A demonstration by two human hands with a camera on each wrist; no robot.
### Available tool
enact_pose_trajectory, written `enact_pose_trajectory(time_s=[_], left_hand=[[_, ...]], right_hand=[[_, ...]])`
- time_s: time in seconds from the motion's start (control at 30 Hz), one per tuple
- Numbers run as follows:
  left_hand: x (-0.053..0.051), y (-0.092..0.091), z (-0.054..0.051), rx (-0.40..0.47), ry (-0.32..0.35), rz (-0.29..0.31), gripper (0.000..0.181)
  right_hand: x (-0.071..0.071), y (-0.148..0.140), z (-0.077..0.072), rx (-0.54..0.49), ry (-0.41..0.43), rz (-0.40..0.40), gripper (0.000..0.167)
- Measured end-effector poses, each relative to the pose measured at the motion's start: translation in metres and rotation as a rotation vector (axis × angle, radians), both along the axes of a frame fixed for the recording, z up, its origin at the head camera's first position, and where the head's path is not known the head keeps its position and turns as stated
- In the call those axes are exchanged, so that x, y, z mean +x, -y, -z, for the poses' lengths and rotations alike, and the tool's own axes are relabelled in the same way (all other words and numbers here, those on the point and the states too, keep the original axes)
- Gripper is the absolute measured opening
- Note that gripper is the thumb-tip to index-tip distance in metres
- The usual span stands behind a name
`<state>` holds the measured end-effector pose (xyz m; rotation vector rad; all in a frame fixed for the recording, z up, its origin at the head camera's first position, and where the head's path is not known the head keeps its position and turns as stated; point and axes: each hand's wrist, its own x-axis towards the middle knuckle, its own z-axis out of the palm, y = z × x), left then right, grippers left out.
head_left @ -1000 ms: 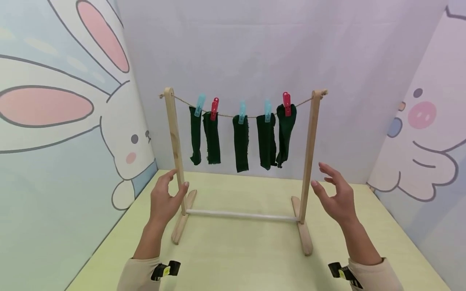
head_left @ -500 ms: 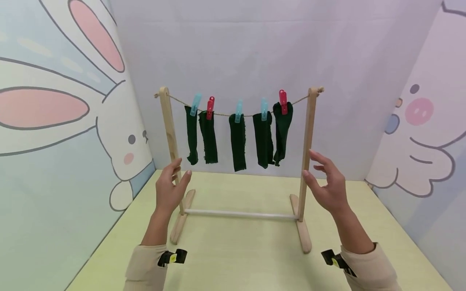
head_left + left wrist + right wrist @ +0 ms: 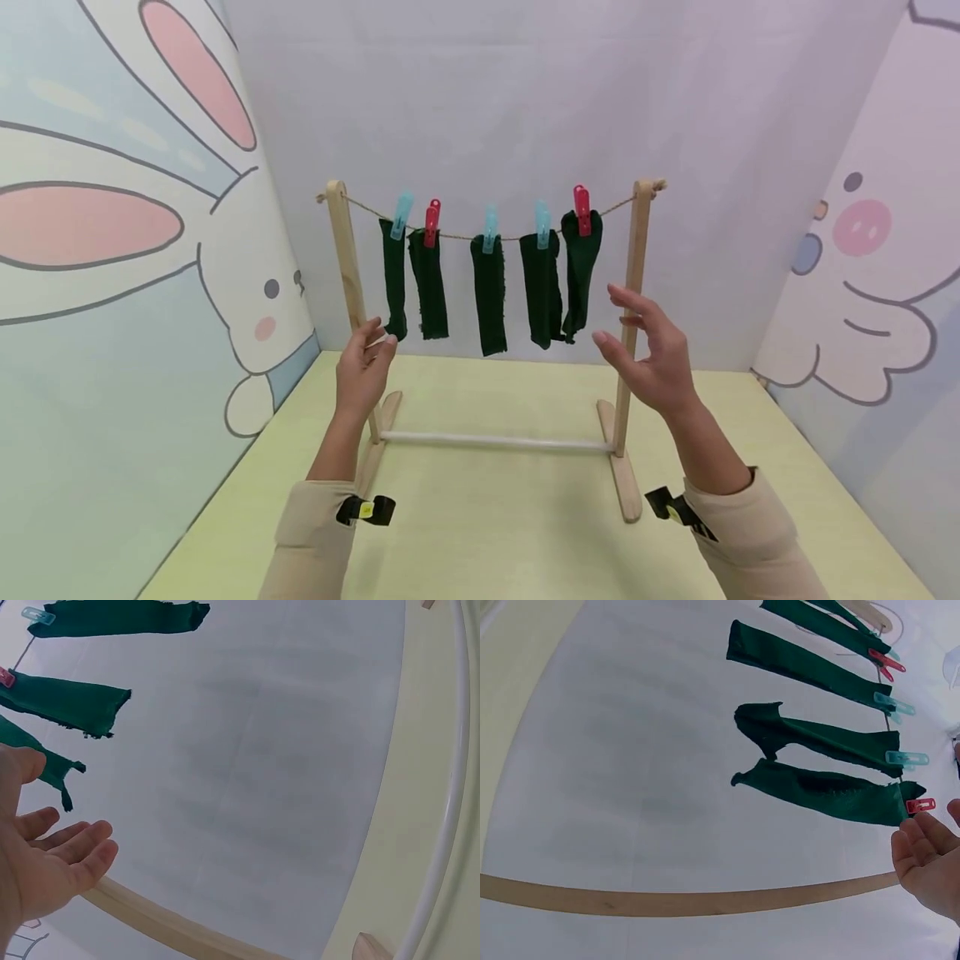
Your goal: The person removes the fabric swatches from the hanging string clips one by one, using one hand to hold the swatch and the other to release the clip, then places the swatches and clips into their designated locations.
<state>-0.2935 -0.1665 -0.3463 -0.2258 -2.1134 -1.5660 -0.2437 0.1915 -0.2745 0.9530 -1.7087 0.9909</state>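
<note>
Several dark green cloth strips (image 3: 489,296) hang from a thin string (image 3: 459,237) between two wooden posts. Light blue clothespins (image 3: 543,225) and red clothespins (image 3: 581,210) clip them at the top. My left hand (image 3: 363,375) is raised by the left post, its fingertips overlapping the lower end of the leftmost strip (image 3: 393,279); contact cannot be told. In the left wrist view that hand (image 3: 56,862) holds nothing, fingers loosely spread. My right hand (image 3: 656,358), also holding nothing, is before the right post, its fingers pointing toward the rightmost strip (image 3: 581,267).
The left post (image 3: 345,250) and right post (image 3: 637,242) stand on wooden feet (image 3: 626,487), joined low down by a white rod (image 3: 495,441). The rack is on a pale yellow tabletop (image 3: 487,525). Cartoon-printed panels flank it, with a plain pale backdrop (image 3: 480,100) behind.
Both hands have risen and moved inward toward the hanging strips, the right one crossing in front of the right post. The head view has shifted slightly. The strips stay clipped.
</note>
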Motion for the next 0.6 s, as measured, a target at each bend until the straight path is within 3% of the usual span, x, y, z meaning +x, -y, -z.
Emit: enact_pose_trajectory(time_s=[0.17,0.43,0.6], left_hand=[[-0.006,-0.005,0.0,0.035,0.031,0.034,0.052],[-0.017,-0.015,-0.009,0.354,0.176,0.171,0.05],[-0.019,-0.017,-0.013,0.474,0.147,0.205,0.046]], right_hand=[[0.008,0.011,-0.015,0.001,-0.013,-0.028,0.064],[-0.018,0.013,-0.015,-0.025,-0.015,-0.076,0.067],[-0.02,0.021,-0.025,-0.003,-0.014,-0.099,0.067]])
